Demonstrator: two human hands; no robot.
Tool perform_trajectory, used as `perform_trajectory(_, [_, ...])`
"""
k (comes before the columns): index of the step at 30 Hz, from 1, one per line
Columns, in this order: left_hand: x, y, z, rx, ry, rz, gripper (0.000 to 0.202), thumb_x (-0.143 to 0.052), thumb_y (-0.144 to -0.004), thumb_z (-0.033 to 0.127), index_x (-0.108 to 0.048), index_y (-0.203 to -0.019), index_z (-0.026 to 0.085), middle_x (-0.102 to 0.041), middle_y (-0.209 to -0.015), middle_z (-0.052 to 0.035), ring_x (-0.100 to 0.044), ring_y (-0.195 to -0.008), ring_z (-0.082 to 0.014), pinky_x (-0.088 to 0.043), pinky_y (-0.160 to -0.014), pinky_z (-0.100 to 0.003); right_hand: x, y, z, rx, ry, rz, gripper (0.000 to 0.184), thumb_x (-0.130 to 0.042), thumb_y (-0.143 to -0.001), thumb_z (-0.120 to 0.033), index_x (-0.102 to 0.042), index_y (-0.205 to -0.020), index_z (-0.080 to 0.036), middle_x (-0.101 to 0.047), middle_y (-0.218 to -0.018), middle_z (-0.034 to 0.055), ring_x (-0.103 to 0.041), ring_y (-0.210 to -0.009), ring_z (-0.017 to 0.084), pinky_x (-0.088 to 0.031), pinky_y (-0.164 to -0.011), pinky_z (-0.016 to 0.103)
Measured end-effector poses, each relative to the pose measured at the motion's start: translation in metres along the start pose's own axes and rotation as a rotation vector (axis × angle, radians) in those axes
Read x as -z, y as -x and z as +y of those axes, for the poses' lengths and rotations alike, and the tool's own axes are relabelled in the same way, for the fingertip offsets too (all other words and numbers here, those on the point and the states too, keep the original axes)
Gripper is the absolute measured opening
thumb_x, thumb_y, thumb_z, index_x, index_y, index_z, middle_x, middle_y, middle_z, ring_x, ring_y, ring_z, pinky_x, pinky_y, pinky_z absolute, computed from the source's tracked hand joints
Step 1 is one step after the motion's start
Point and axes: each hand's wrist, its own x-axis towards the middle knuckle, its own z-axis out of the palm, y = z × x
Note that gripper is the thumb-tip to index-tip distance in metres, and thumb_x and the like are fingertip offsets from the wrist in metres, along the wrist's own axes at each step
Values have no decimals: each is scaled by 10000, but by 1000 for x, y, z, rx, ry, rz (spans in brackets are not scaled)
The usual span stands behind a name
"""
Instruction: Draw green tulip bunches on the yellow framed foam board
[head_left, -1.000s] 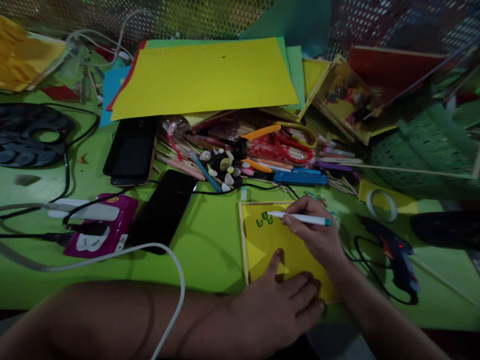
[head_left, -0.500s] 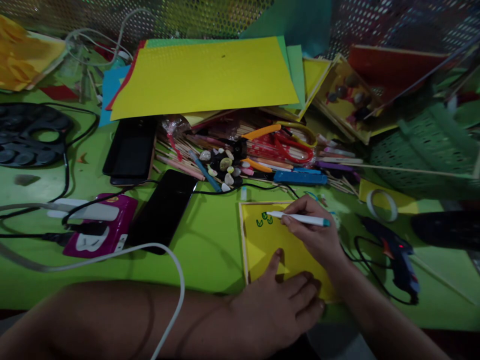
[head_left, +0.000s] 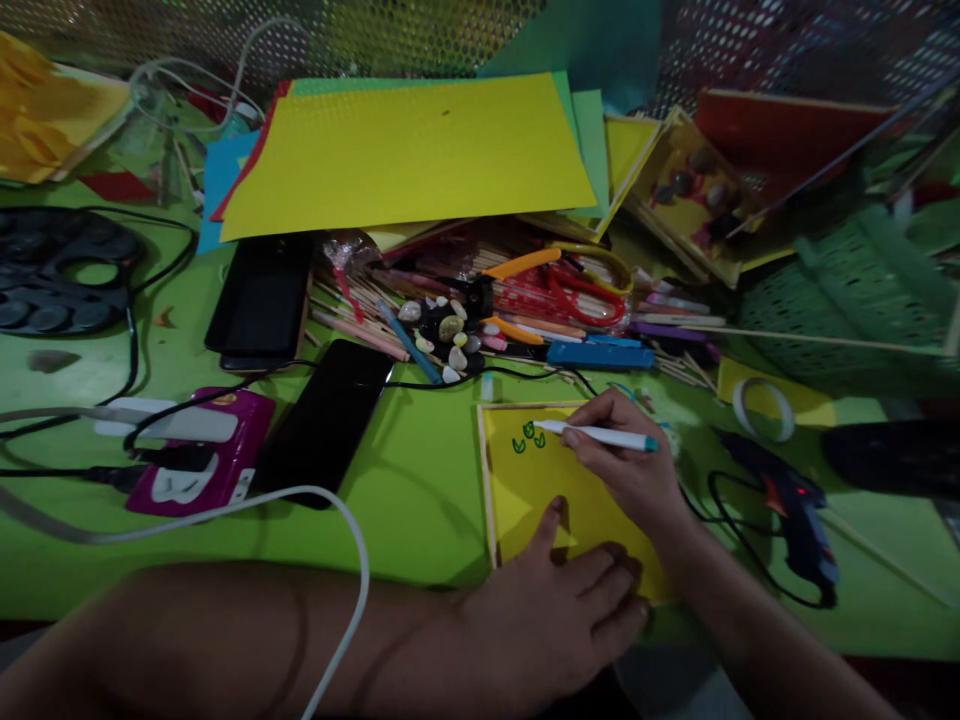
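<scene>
My right hand (head_left: 634, 470) grips a white marker with a teal end (head_left: 600, 437), its tip resting on a yellow card with a pale border (head_left: 525, 480) beside three small green marks (head_left: 529, 438). My left hand (head_left: 555, 610) lies flat on the card's near edge, fingers stretched out, holding it down. The card sits on a lime-green table (head_left: 420, 480) near its front edge.
Two black phones (head_left: 326, 420) (head_left: 262, 295) lie to the left, with a magenta packet (head_left: 202, 450) and cables. Behind the card are pebbles (head_left: 450, 335), sticks, red scissors (head_left: 581, 290) and coloured paper sheets (head_left: 409, 150). A blue glue gun (head_left: 795, 525), tape roll (head_left: 763, 408) and green basket (head_left: 847, 290) stand right.
</scene>
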Motion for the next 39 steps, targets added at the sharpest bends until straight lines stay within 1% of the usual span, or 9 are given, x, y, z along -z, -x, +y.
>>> perform_trajectory(3, [1, 0, 0, 0, -1, -5, 444, -314, -1104, 247, -603, -1440, 258, -600, -1521, -46, -511, -1392, -229, -422, -1116, -610, 0, 0, 2, 5, 15, 8, 118, -741, -814, -273, -633, -794, -229, -622, -683, -17, -487, -545, 128, -378, -490, 256])
perform_trajectory(10, [-2, 1, 2, 15, 48, -17, 433, -314, -1108, 252, -578, -1450, 236, -585, -1527, -46, -493, -1398, -223, -418, -1123, -641, 2, 2, 4, -29, 18, -5, 127, -737, -825, -276, -620, -798, -235, -588, -655, -30, -448, -531, 127, -359, -482, 259])
perform_trajectory(17, [-4, 0, 1, -1, 15, -19, 442, -307, -1108, 260, -581, -1456, 251, -580, -1536, -46, -493, -1414, -228, -419, -1122, -622, 2, 1, 3, -23, 3, -4, 124, -728, -824, -262, -613, -787, -233, -584, -662, -29, -439, -535, 125, -357, -484, 256])
perform_trajectory(21, [-2, 0, 2, 13, 34, -14, 441, -293, -1114, 254, -584, -1445, 252, -590, -1523, -37, -487, -1414, -218, -414, -1128, -626, 1, 2, 3, -26, -50, 5, 123, -734, -828, -277, -622, -804, -231, -594, -670, -22, -474, -557, 133, -380, -495, 252])
perform_trajectory(24, [0, 0, 2, 23, 49, -24, 434, -305, -1111, 249, -586, -1443, 247, -590, -1524, -41, -496, -1405, -215, -411, -1132, -627, 0, 3, 5, -34, -75, -10, 129, -748, -834, -286, -631, -822, -231, -582, -655, -26, -462, -540, 129, -374, -482, 248])
perform_trajectory(29, [0, 1, 2, 18, 38, -26, 417, -356, -1102, 266, -576, -1455, 242, -579, -1535, -54, -499, -1399, -223, -403, -1138, -616, -1, 4, 8, -30, -62, -24, 129, -753, -846, -289, -636, -832, -236, -587, -671, -29, -457, -543, 125, -370, -485, 247])
perform_trajectory(34, [-5, 2, 2, 15, 45, -4, 408, -362, -1100, 284, -578, -1443, 240, -589, -1514, -56, -501, -1394, -227, -408, -1143, -615, -1, 3, 8, -15, -42, -31, 129, -746, -851, -285, -631, -829, -231, -584, -663, -33, -438, -528, 117, -354, -473, 244])
perform_trajectory(39, [-3, 2, 2, 3, 39, -14, 425, -341, -1098, 265, -581, -1447, 234, -577, -1534, -71, -501, -1402, -235, -421, -1135, -616, 0, 3, 9, -8, -23, -26, 125, -745, -849, -278, -632, -833, -228, -615, -693, -22, -460, -542, 119, -362, -478, 245])
